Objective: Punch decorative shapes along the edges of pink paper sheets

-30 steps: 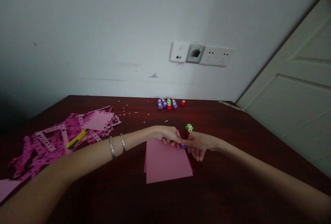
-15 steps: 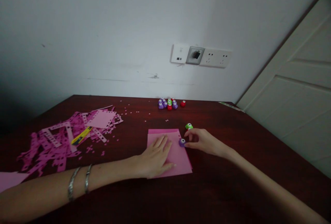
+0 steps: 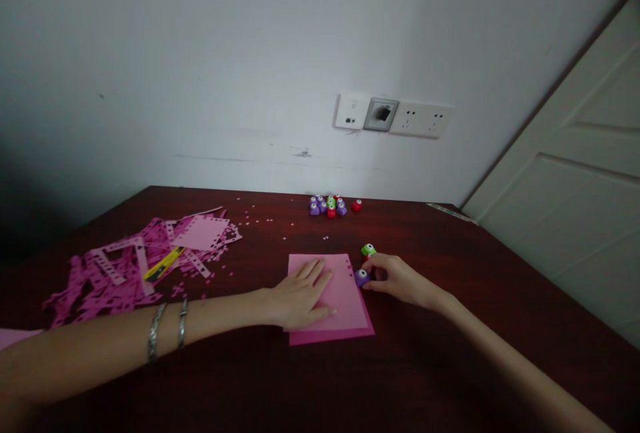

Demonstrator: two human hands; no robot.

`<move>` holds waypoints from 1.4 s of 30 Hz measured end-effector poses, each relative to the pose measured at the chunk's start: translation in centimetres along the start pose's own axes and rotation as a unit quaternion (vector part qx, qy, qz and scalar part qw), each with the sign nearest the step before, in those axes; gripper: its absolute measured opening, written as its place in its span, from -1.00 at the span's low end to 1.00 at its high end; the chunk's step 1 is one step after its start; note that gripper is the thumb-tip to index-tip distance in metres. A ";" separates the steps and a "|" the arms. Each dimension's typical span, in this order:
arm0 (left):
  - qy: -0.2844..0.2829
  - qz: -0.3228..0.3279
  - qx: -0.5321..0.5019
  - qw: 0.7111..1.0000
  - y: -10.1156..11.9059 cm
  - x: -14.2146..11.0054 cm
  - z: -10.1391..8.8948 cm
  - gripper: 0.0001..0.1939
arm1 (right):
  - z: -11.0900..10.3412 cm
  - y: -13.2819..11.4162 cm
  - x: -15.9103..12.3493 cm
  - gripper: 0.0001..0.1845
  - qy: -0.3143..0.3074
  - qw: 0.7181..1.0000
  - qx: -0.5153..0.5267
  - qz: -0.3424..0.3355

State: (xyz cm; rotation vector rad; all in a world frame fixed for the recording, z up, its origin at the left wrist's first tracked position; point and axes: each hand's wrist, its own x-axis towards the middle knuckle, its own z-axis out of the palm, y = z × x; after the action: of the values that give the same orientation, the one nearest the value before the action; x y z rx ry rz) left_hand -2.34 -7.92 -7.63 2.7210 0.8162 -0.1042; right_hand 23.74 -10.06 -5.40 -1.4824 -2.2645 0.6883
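Observation:
My left hand [image 3: 303, 296] lies flat with fingers spread on a light pink sheet of paper [image 3: 343, 310]. A darker pink sheet [image 3: 330, 336] shows from under its lower and right edges. Small dark punched holes run along the upper right edge of the light sheet. A purple craft punch [image 3: 362, 278] with an eye-like button is held between the thumb and fingers of my right hand [image 3: 393, 276], right beside that edge. Just beyond this hand stands a green craft punch [image 3: 369, 250], with a bit of red below it partly hidden by my fingers.
Several purple, green and red punches [image 3: 327, 205] are grouped near the wall, a red one [image 3: 357, 206] slightly apart. To the left lies a heap of punched pink paper strips [image 3: 107, 276] with a yellow utility knife [image 3: 164, 264] on it. Paper dots are scattered around.
The light pink sheet has slid away from me over the darker one, which now shows at the bottom. The purple punch has shifted slightly right, exposing holes along the sheet's edge.

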 end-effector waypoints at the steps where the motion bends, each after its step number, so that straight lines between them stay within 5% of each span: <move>1: -0.001 -0.001 -0.001 1.000 -0.1 0.1 -0.1 -0.17 | -0.1 0.2 -0.2 -0.80 0.004 1.000 -0.003 0.002; 13: -0.024 -0.001 -0.002 1.000 -0.6 0.5 -0.8 -0.15 | -1.0 2.2 -1.0 -0.79 0.060 0.996 -0.053 0.043; 19: -0.005 0.007 0.002 1.000 0.0 0.4 -0.9 -0.17 | -0.7 2.2 -1.2 -0.74 0.091 0.993 -0.067 0.039; 22: 0.050 -0.002 0.016 0.999 -0.4 1.3 -1.7 -0.22 | -0.8 1.5 -1.6 -0.77 0.120 0.990 -0.074 0.025; 25: 0.170 -0.029 0.034 0.984 -2.9 3.6 -3.3 -0.38 | -0.7 0.6 -1.9 -0.78 0.145 0.987 -0.068 0.020; 29: 0.286 -0.130 -0.014 0.949 -8.9 7.7 -5.4 -0.57 | 0.0 -0.5 -2.1 -0.81 0.143 0.989 -0.042 0.010; 34: 0.296 -0.169 -0.055 0.939 -14.5 11.5 -6.3 -0.61 | 0.6 -1.1 -2.4 -0.79 0.123 0.992 -0.036 0.012; 42: 0.297 -0.173 -0.080 0.936 -15.8 14.4 -5.1 -0.68 | 0.8 -0.8 -2.7 -0.80 0.114 0.993 -0.041 0.003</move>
State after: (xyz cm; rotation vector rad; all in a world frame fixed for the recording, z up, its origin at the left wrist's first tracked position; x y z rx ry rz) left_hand 0.94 13.71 -9.05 2.4357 1.3888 0.7109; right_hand 23.81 -13.01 -5.62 -1.5205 -2.1377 0.4086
